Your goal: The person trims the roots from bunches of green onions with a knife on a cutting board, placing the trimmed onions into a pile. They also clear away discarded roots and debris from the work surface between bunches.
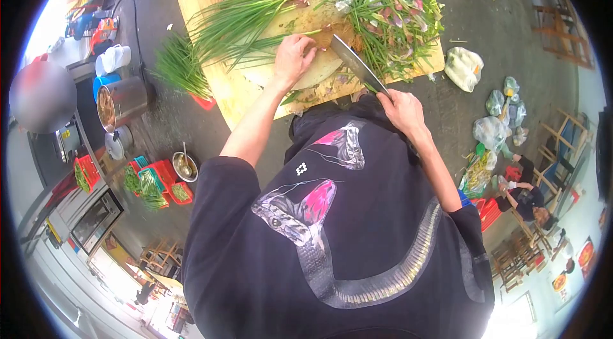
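Note:
My left hand (294, 60) is closed at the near end of a few green onion stalks (271, 40), over a pale round cutting board (319, 74). My right hand (402, 110) grips the handle of a wide cleaver (359, 64). Its blade slants up and left, with the tip by the brown root scraps (348, 35) on the board. A bunch of green onions (246, 16) lies behind my left hand. To the right, a large heap of trimmed leaves and purplish pieces (396, 16) covers part of the wooden table (239, 99).
More green onions (181, 64) stand beyond the table's left edge. A large metal pot (129, 101), red baskets (163, 173) and a bowl (185, 168) are on the left floor. Plastic bags (463, 69) lie to the right. Another person (529, 197) is at the far right.

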